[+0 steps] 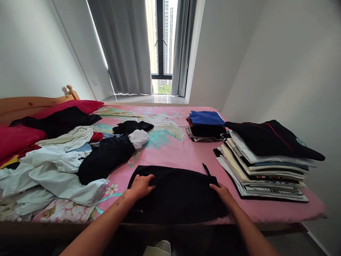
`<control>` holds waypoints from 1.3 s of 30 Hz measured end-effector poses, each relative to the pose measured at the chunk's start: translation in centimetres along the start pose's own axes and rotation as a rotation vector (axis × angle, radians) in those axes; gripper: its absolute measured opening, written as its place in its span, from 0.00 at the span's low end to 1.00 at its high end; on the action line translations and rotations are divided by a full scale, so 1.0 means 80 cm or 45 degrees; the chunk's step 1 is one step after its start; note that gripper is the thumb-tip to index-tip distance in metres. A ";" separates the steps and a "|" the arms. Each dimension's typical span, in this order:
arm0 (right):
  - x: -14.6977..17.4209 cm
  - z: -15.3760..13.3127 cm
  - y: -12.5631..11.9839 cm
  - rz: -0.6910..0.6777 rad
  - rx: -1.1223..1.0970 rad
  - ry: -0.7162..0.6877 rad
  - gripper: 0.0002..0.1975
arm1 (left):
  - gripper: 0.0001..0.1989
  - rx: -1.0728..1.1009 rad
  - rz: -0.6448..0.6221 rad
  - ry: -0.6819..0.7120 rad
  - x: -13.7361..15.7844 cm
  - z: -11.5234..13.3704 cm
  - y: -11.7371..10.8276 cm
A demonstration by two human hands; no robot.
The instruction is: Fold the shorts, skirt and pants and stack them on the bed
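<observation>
Black garment (pixel 176 195) at the near edge of the pink-sheeted bed (pixel 165 153), midway between the loose clothes (pixel 61 161) on the left and the tall folded stack (pixel 266 177) on the right. Likely set there because it is the bare patch within easy reach.

Left hand (pixel 142 186) lies over the garment's left part, thumb and finger apart on the cloth; cannot tell whether it pinches any. Right hand (pixel 220 190) grips the right edge, thumb on top, other fingers mostly hidden. Hands this far apart probably serve to keep the cloth taut and square.

Tall stack and the short stack (pixel 206 128) beyond it both sit to the right, presumably to keep folded pieces clear of the tangle.

Garment's long axis runs left to right, roughly along the bed's near edge; short side near to far. Left end slants, its far corner leaning inward; right end flares toward the near side. Small pale lettering (pixel 137 211) by the near left corner. Thin black strip (pixel 206 169) points away from the far right corner.
</observation>
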State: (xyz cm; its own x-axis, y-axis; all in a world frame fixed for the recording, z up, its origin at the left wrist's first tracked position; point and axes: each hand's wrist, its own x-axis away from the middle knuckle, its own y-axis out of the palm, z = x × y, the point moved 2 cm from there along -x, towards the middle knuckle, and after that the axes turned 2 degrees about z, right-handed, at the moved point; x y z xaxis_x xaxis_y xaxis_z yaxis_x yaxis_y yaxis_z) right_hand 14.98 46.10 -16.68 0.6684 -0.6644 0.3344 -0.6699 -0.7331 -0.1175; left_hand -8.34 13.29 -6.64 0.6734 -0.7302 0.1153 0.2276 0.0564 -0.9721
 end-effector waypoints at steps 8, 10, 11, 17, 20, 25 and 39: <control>0.004 -0.001 -0.001 -0.018 0.035 -0.008 0.22 | 0.17 0.182 -0.219 0.191 0.022 0.010 -0.007; 0.004 -0.001 -0.001 -0.016 0.049 -0.004 0.21 | 0.15 0.230 -0.329 0.234 0.030 0.011 -0.013; 0.004 -0.001 -0.002 -0.011 0.056 -0.003 0.21 | 0.13 0.239 -0.370 0.245 0.032 0.013 -0.015; 0.005 -0.002 -0.003 0.003 0.050 -0.016 0.23 | 0.24 0.269 -0.089 0.061 -0.003 0.028 -0.021; 0.004 0.000 -0.003 -0.008 0.018 -0.018 0.24 | 0.22 0.260 0.059 -0.031 -0.022 0.049 -0.019; 0.004 0.003 -0.004 -0.019 -0.005 -0.025 0.24 | 0.39 0.091 0.097 0.191 0.014 0.097 -0.002; 0.013 0.000 -0.002 0.003 -0.004 0.003 0.23 | 0.17 0.332 0.851 -0.098 0.027 0.000 -0.084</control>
State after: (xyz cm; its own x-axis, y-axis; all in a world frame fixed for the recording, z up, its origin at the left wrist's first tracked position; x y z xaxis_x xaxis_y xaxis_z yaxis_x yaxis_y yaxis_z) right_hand 15.78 45.55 -16.34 0.6662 -0.6654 0.3367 -0.6723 -0.7313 -0.1150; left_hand -8.45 11.33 0.12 0.7730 -0.4332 -0.4636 -0.0964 0.6420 -0.7606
